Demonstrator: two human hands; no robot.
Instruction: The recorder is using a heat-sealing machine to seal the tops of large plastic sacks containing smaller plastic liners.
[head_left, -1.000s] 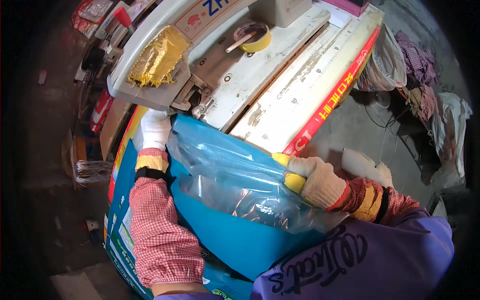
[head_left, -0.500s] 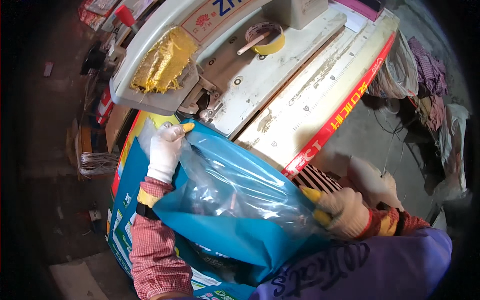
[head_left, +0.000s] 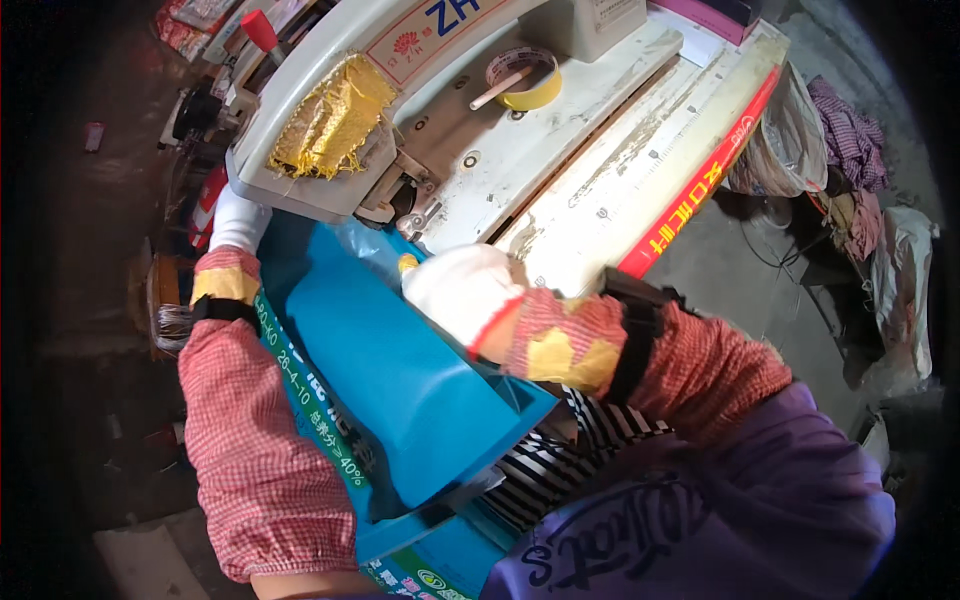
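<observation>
left hand in a white glove grips the blue bag's far edge under the sewing machine head, fingers hidden; right hand presses flat, fingers closed on the bag top beside the white desk and tape roll.

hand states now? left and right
Left hand: gloved, on the far edge of the blue bag under the sewing machine; grip cannot be told.
Right hand: gloved, pressing on the bag's top.
</observation>
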